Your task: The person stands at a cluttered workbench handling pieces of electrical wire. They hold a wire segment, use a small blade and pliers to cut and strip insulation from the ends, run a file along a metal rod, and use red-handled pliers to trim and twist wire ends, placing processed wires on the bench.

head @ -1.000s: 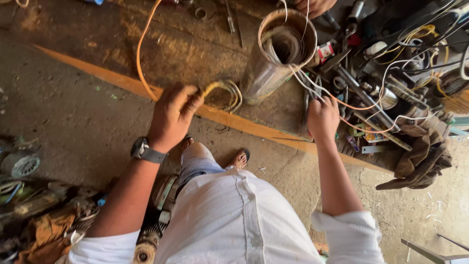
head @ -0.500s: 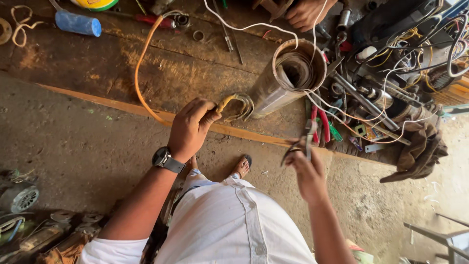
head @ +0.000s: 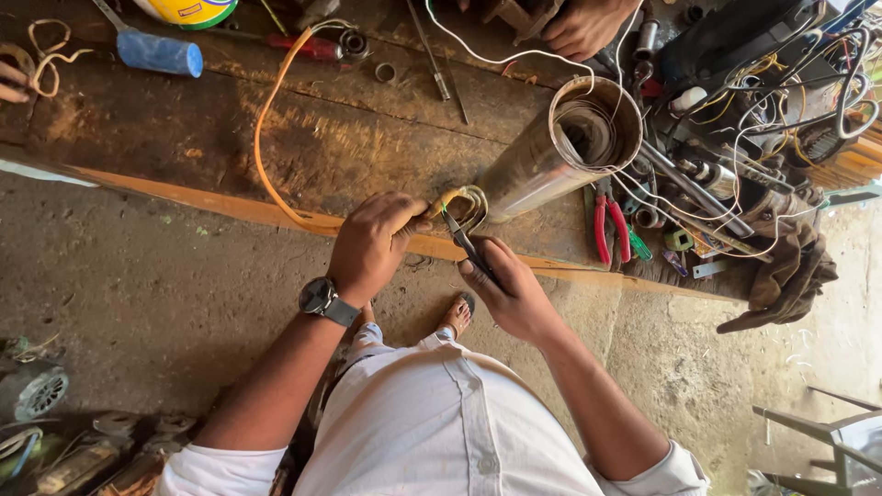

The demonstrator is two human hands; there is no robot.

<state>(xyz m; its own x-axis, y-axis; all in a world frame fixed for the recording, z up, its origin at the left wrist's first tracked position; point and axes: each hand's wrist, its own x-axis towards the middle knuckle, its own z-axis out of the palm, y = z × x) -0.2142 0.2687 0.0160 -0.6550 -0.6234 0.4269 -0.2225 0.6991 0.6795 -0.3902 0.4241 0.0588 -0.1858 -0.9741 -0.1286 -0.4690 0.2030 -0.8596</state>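
Rough wooden planks make up the bench (head: 184,138) in front of me, above a dusty concrete floor (head: 138,303) where my sandalled foot (head: 457,315) shows below my white shirt.

My left hand (head: 372,243), with the wristwatch (head: 323,298), is closed around the end of the orange cable (head: 266,138) right where it meets the loop of wire (head: 470,207) at the near end of the metal cylinder (head: 551,152). That grip looks the same as half a second ago, with the cable arching away over the planks as it did.

What has changed is my right hand (head: 514,294). A second ago it was up among the white wires (head: 717,211) on the right of the bench; half a second ago it was coming back with a tool. Now it is clamped on the handles of small pliers (head: 464,241), and their tip sits at the wire loop, just beside my left fingers. The two hands have come close together at that one spot, so I judge the work on the wire end is starting, though whether the jaws already bite I cannot tell.

Red-handled pliers (head: 611,230) lie beside the cylinder, a blue-handled tool (head: 156,52) sits far left, and another person's hand (head: 583,28) rests at the far edge.
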